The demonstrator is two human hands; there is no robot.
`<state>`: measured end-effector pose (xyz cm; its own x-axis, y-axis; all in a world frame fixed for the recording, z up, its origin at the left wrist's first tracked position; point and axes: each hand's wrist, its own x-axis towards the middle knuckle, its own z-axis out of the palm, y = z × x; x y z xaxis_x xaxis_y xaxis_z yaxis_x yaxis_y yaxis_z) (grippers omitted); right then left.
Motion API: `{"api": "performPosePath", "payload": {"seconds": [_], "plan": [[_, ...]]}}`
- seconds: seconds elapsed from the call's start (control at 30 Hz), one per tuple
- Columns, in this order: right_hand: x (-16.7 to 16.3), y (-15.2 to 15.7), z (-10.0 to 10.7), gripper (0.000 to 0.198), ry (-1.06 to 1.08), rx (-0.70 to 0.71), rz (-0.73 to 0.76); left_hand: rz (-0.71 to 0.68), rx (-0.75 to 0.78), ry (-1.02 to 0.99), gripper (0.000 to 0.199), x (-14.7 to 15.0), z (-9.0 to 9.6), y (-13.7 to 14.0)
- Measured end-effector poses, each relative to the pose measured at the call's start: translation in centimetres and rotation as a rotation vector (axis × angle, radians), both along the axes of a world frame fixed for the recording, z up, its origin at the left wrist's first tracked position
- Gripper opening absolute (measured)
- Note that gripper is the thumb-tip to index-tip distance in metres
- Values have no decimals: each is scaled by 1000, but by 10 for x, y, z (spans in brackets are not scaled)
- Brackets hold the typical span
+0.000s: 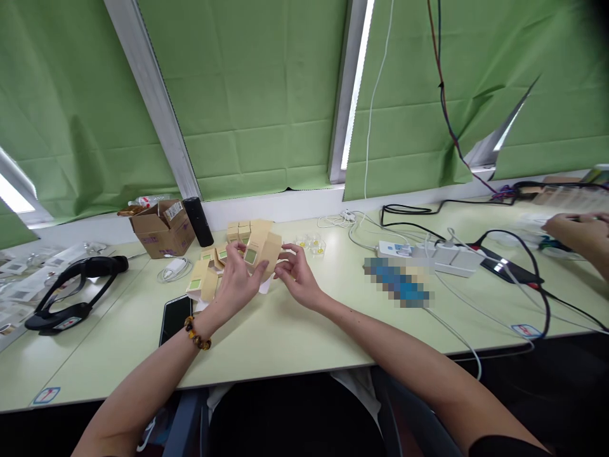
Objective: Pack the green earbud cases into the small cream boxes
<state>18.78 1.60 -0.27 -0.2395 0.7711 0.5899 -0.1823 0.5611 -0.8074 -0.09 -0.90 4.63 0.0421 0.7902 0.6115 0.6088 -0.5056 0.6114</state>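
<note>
Pale green bench [295, 343] lies bare nearest the body. Above it the left hand [235, 282] grips a small tan box [261, 252] while the right hand [297, 276] pinches its side with curled fingers, seemingly mid-fold; pressing the flap closed looks next. Finished boxes [243, 230] crowd behind, open room rightward

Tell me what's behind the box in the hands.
Behind the box in both hands stands a stack of tan boxes; its lower part is hidden by the box and left hand.
</note>
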Motion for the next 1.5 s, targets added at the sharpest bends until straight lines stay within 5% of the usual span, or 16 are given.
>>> {"api": "performPosePath", "payload": {"seconds": [0.33, 0.77, 1.23, 1.5], "plan": [[3, 10, 2, 51, 139, -134, 30, -291, -132, -475, 51, 22, -21, 13], [6, 22, -9, 39, 109, -184, -36, -517, -366, -792, 44, 15, -49, 21], [8, 19, -7, 55, 134, -177, 104, -332, -221, -754, 55, 16, -57, 23], [10, 20, -6, 53, 203, -272, 205, -356, -129, -734, 56, 21, -58, 20]]}}
